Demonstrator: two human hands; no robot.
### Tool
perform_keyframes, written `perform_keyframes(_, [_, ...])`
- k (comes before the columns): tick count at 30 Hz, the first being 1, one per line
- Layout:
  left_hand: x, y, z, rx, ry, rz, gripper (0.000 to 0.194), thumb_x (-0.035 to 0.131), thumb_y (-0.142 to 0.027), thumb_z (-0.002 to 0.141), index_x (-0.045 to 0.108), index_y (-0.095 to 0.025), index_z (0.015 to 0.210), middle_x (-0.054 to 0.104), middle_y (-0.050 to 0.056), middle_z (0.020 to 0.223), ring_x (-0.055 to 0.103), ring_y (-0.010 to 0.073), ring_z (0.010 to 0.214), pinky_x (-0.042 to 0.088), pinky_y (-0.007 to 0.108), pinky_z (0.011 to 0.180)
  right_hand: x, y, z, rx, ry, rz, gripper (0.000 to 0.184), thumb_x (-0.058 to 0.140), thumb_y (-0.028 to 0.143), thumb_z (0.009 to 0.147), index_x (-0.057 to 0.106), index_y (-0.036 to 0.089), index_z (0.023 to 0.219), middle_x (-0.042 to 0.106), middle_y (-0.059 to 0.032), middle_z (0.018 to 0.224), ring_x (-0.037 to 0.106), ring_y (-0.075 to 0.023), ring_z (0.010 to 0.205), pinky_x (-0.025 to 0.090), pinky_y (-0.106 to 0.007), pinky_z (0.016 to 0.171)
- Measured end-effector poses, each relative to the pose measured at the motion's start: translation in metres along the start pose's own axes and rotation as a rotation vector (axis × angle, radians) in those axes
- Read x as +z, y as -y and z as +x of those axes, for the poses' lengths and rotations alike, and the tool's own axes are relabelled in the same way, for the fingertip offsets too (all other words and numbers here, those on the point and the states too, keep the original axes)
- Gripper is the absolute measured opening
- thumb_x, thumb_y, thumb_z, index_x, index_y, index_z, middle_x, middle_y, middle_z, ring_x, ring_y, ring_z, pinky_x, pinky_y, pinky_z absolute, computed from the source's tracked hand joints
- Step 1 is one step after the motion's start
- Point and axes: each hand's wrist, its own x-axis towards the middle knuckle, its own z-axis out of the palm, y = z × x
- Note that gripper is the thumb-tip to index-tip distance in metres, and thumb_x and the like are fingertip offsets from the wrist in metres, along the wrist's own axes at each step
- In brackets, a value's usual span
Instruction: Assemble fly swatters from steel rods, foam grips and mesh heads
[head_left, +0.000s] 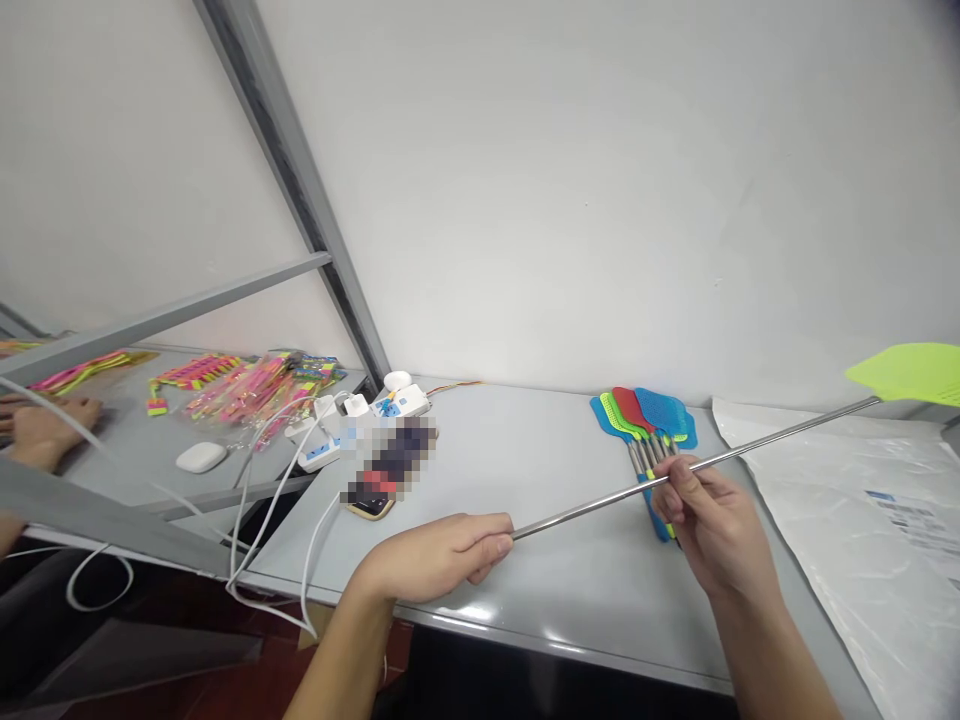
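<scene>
A fly swatter (600,497) with a long, thin metal rod stretches across the front of me, and its yellow-green head (911,372) is at the far right. My left hand (450,555) is closed round the handle end, which the fingers hide. Farther along, my right hand (709,500) pinches the rod between thumb and fingers. Behind the right hand lies a bunch of fly swatters (636,410) with blue, green and red heads, their short metal rods and coloured handles partly covered by that hand.
A white plastic bag (832,500) covers the table's right side. Toward the left are a phone (371,500), power strips (322,445) with white cables, and a grey metal post (300,190). Beyond it lie packaged pink-yellow items (255,390) and another person's hand (52,430).
</scene>
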Motion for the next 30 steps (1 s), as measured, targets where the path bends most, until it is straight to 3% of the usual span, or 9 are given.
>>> perform_keyframes(5, [-0.007, 0.004, 0.011, -0.038, -0.018, 0.024, 0.037, 0.035, -0.051, 0.095, 0.048, -0.021, 0.079, 0.046, -0.004, 0.068, 0.042, 0.0105, 0.057, 0.033, 0.022, 0.055, 0.01, -0.014, 0.005, -0.007, 0.014, 0.031, 0.02, 0.064, 0.041, 0.086, 0.066, 0.021, 0.089, 0.044, 0.0037, 0.06, 0.04, -0.0093, 0.053, 0.035, -0.025, 0.05])
perform_keyframes(8, [-0.004, 0.004, 0.028, -0.019, -0.035, 0.05, 0.036, 0.035, -0.05, 0.095, 0.053, -0.02, 0.085, 0.046, -0.004, 0.07, 0.041, 0.0106, 0.059, 0.033, 0.022, 0.057, 0.028, -0.033, 0.001, 0.05, 0.127, -0.109, 0.025, 0.065, 0.043, 0.085, 0.065, 0.021, 0.095, 0.049, 0.0027, 0.063, 0.045, -0.0096, 0.053, 0.037, -0.024, 0.05])
perform_keyframes(12, [0.004, 0.002, 0.043, 0.048, -0.048, 0.072, 0.035, 0.032, -0.046, 0.096, 0.051, -0.02, 0.083, 0.046, -0.003, 0.07, 0.043, 0.0125, 0.065, 0.035, 0.023, 0.062, 0.041, -0.044, -0.005, 0.034, 0.197, -0.202, 0.029, 0.055, 0.046, 0.091, 0.065, 0.019, 0.085, 0.05, 0.0025, 0.059, 0.044, -0.0091, 0.051, 0.036, -0.025, 0.051])
perform_keyframes(18, [0.002, 0.008, 0.03, 0.062, -0.017, 0.091, 0.035, 0.029, -0.047, 0.097, 0.044, -0.021, 0.078, 0.046, -0.003, 0.07, 0.043, 0.0127, 0.066, 0.036, 0.023, 0.065, 0.009, -0.021, 0.009, -0.017, 0.022, -0.084, 0.027, 0.062, 0.044, 0.086, 0.067, 0.018, 0.082, 0.046, 0.0032, 0.055, 0.042, -0.0089, 0.05, 0.034, -0.025, 0.049])
perform_keyframes(21, [-0.002, 0.011, 0.02, 0.06, -0.001, 0.083, 0.037, 0.029, -0.048, 0.097, 0.045, -0.021, 0.079, 0.046, -0.003, 0.071, 0.043, 0.0127, 0.066, 0.036, 0.023, 0.065, -0.005, -0.008, 0.013, 0.0, -0.006, -0.021, 0.025, 0.067, 0.042, 0.083, 0.067, 0.017, 0.081, 0.044, 0.0029, 0.055, 0.04, -0.009, 0.05, 0.034, -0.024, 0.048])
perform_keyframes(30, [-0.004, 0.012, 0.011, 0.053, 0.019, 0.075, 0.037, 0.031, -0.05, 0.097, 0.045, -0.021, 0.079, 0.047, -0.003, 0.07, 0.044, 0.0126, 0.066, 0.037, 0.023, 0.064, -0.011, 0.006, 0.012, -0.068, -0.1, 0.075, 0.023, 0.068, 0.04, 0.083, 0.067, 0.017, 0.079, 0.04, 0.0041, 0.055, 0.038, -0.0081, 0.051, 0.035, -0.023, 0.048])
